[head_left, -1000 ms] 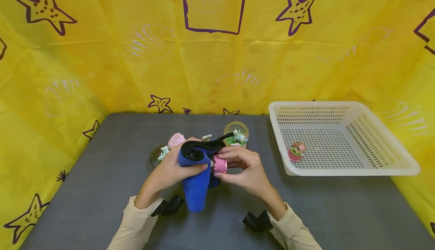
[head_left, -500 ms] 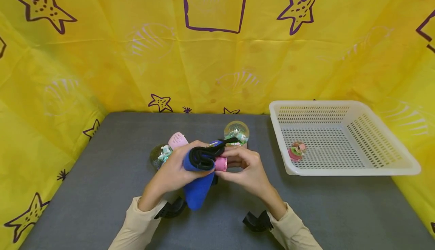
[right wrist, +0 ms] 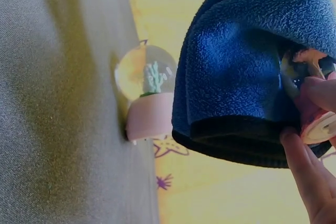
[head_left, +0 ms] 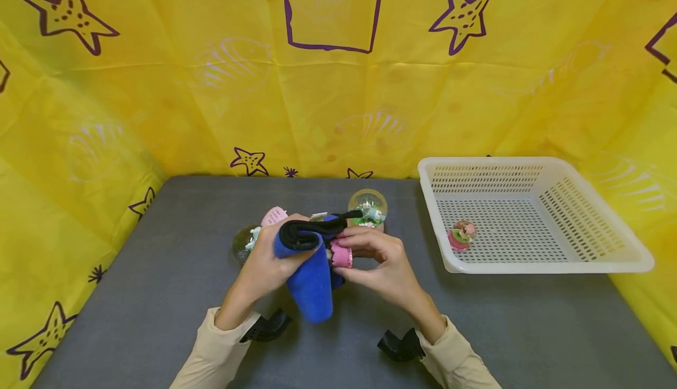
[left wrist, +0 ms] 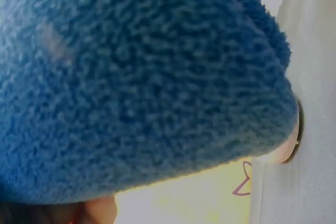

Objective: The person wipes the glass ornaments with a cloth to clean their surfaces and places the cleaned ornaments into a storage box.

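Note:
Between my two hands is a small snow globe (head_left: 341,255) with a scalloped pink base. My right hand (head_left: 378,260) pinches that base between thumb and fingers. A blue towelling cloth (head_left: 312,286) with black edging is folded over the globe end, and my left hand (head_left: 270,265) grips it there. Much of the glass is covered, though the right wrist view shows part of the little globe (right wrist: 294,74) beside the cloth (right wrist: 231,77). Blue fabric (left wrist: 147,87) fills most of the left wrist view.
A larger snow globe (head_left: 367,205) stands upright behind my hands. Left of them another globe (head_left: 243,245) lies tipped, near a pink base (head_left: 274,216). The white plastic basket (head_left: 529,268) at right holds a small pink-based snow globe (head_left: 462,236).
My left hand and the cloth shifted right over the pink base, then back left, uncovering more of it. The cloth's hanging end swung right. My right hand stayed nearly still.

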The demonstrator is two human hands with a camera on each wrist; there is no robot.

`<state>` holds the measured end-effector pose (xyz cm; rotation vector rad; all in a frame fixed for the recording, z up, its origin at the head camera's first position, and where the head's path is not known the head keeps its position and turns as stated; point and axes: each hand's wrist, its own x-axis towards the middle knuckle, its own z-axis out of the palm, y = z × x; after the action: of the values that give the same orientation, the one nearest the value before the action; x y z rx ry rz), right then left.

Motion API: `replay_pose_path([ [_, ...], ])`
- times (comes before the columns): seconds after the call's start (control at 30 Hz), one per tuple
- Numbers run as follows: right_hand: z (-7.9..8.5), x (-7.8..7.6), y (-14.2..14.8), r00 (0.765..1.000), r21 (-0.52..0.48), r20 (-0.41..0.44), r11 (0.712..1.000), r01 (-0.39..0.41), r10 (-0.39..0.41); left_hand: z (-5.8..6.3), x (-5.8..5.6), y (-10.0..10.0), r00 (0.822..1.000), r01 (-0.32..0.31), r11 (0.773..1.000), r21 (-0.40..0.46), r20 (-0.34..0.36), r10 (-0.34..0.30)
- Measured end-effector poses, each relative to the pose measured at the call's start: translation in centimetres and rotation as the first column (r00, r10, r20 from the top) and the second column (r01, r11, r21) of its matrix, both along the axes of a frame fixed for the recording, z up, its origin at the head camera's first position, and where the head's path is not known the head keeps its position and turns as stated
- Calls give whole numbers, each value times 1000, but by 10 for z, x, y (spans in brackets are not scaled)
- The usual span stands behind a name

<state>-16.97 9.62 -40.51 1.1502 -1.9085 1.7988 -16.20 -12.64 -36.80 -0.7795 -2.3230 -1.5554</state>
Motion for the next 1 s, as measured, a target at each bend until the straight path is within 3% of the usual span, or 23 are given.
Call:
replay_pose_path([
  [0.17,-1,0,1,1000,14,1,1000,10,-10,3,0,-3,984,53,996,-77,174,-39],
  [0.27,-3,-1,1,1000,16,-8,1000,13,-13,4,0,-3,971,107,983,-146,227,-72],
  [0.47,-4,-1,1,1000,-6,-17,1000,8,-8,3,1,0,986,55,984,-168,165,-27],
  [0.77,-3,-1,0,1000,1,-24,1000,-5,5,4,2,1,994,-49,994,-98,90,57],
  [0.9,-2,-1,0,999,4,-28,1000,-14,14,5,1,1,988,-94,993,-77,113,103],
  [1.0,-1,-2,1,999,-2,-39,1000,-15,14,6,0,0,980,-83,995,-61,176,93],
])
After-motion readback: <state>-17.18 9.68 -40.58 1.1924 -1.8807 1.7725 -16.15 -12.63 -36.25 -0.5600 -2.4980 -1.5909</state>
